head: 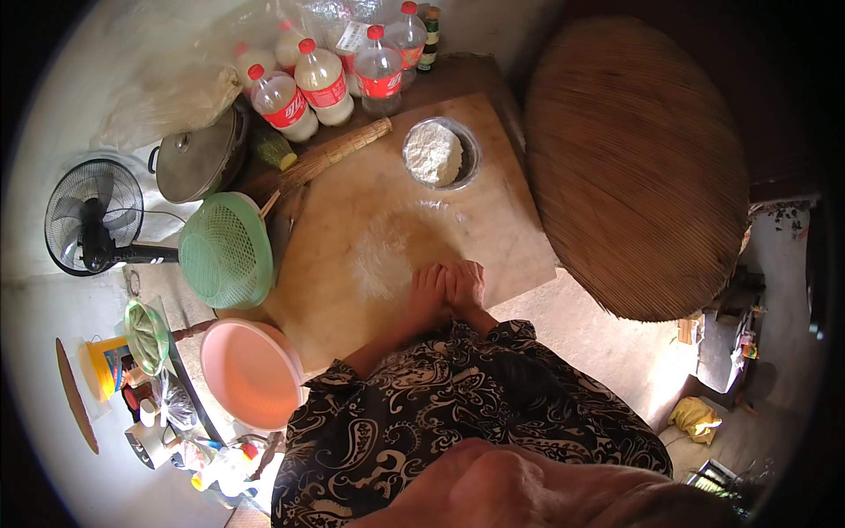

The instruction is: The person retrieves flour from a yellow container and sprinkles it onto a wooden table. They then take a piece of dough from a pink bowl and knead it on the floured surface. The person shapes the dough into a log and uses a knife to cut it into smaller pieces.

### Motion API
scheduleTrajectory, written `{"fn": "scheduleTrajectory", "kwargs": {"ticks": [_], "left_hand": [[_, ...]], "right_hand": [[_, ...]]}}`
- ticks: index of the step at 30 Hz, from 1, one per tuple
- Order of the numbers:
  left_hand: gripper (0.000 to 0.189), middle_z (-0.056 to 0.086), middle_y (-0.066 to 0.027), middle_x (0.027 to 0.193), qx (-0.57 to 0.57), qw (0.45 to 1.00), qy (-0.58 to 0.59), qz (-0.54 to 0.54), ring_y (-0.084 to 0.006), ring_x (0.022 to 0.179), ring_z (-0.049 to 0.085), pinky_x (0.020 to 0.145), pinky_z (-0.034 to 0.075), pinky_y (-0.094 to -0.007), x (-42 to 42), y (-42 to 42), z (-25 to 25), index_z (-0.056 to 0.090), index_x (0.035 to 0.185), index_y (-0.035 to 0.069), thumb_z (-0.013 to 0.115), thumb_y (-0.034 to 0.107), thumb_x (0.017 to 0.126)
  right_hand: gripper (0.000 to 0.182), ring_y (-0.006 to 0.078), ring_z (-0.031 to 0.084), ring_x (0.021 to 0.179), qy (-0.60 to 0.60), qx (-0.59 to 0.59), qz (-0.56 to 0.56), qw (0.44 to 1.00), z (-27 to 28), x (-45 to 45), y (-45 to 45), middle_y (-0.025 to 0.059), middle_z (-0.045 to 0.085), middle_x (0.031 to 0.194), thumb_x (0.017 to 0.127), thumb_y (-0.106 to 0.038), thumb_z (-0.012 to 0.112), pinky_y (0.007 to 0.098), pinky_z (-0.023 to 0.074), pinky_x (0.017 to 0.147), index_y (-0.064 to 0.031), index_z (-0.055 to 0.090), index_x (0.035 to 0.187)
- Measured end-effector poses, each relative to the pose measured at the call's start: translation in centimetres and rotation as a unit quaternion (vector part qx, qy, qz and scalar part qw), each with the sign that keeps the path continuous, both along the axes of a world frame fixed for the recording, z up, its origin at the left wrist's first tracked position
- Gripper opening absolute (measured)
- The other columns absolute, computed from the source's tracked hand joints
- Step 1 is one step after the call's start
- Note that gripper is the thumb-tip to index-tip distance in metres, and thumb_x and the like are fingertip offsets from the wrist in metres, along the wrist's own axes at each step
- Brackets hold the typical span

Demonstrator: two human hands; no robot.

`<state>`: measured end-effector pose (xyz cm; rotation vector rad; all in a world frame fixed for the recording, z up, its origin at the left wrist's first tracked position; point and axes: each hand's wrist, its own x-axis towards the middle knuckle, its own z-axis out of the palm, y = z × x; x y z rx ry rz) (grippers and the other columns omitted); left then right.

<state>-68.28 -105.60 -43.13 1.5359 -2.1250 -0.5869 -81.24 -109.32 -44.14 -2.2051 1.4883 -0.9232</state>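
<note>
My left hand [429, 290] and my right hand [465, 285] are together at the near side of a wooden board [343, 317], their fingers meeting. Whether anything is held between them is hidden. White powder that looks like flour [383, 254] is smeared on the board just beyond the hands. Farther back on the board stands a clear round bowl [473, 158], holding a heaped mass of white flour [432, 155].
A short straw brush [343, 155] lies along the board's far-left edge. Behind it stand several red-capped plastic bottles [323, 92] and a lidded pot [198, 155]. To the left are a green colander [224, 251], a pink basin [247, 376] and a fan [96, 218]. A large round woven mat [637, 171] stands right.
</note>
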Motion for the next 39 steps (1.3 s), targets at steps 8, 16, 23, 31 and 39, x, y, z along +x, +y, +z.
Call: {"fn": "scheduleTrajectory", "kwargs": {"ticks": [8,16,23,31,39], "left_hand": [[0.087,0.033,-0.0206,0.152,0.042,0.992,-0.109,0.051,-0.0368,0.145,0.025,0.113,0.017,-0.0671,1.9,-6.9,-3.7,0.041,0.142,0.003,0.078,0.039,0.072],[0.083,0.035,-0.0212,0.151,-0.038,0.986,-0.122,0.106,-0.0401,0.14,0.032,0.108,0.023,-0.0668,2.8,-11.3,-3.0,0.045,0.142,0.008,0.079,0.041,0.074],[0.069,0.054,-0.0222,0.127,0.153,0.986,0.07,-0.002,-0.0396,0.123,0.046,0.113,0.024,-0.0578,2.7,-4.4,-0.9,0.053,0.127,0.004,0.078,0.035,0.07],[0.088,0.038,-0.0186,0.149,-0.006,0.99,-0.106,0.09,-0.0355,0.143,0.03,0.113,0.017,-0.0659,0.9,-3.1,-3.8,0.044,0.139,0.005,0.081,0.036,0.066],[0.093,0.031,-0.018,0.155,0.031,0.981,-0.137,0.136,-0.0354,0.147,0.023,0.113,0.017,-0.0667,3.3,-11.2,-3.9,0.042,0.143,0.007,0.082,0.043,0.067]], "right_hand": [[0.026,0.0311,0.058,0.104,0.096,0.088,0.013,0.991,-2.5,1.9,-8.2,0.0105,0.066,0.106,0.095,-0.025,0.049,0.0465,0.0424,0.093,-0.0089,0.067,0.104],[0.03,0.0318,0.064,0.099,0.028,0.062,-0.041,0.997,-2.1,3.5,-13.7,0.0124,0.07,0.097,0.094,-0.036,0.055,0.0471,0.0479,0.086,-0.0108,0.069,0.1],[0.019,0.0359,0.058,0.077,-0.037,0.111,-0.009,0.993,1.5,1.3,-3.9,0.0142,0.063,0.08,0.093,-0.023,0.054,0.0474,0.0458,0.073,-0.0091,0.067,0.094],[0.027,0.0318,0.057,0.103,-0.01,0.052,0.051,0.997,-1.2,1.4,-4.5,0.0099,0.066,0.106,0.095,-0.023,0.049,0.0468,0.0408,0.093,-0.0079,0.067,0.108],[0.025,0.0314,0.059,0.104,0.081,0.053,-0.046,0.994,-3.6,4.3,-12.0,0.011,0.068,0.1,0.095,-0.028,0.049,0.0472,0.0432,0.091,-0.0121,0.068,0.098]]}}
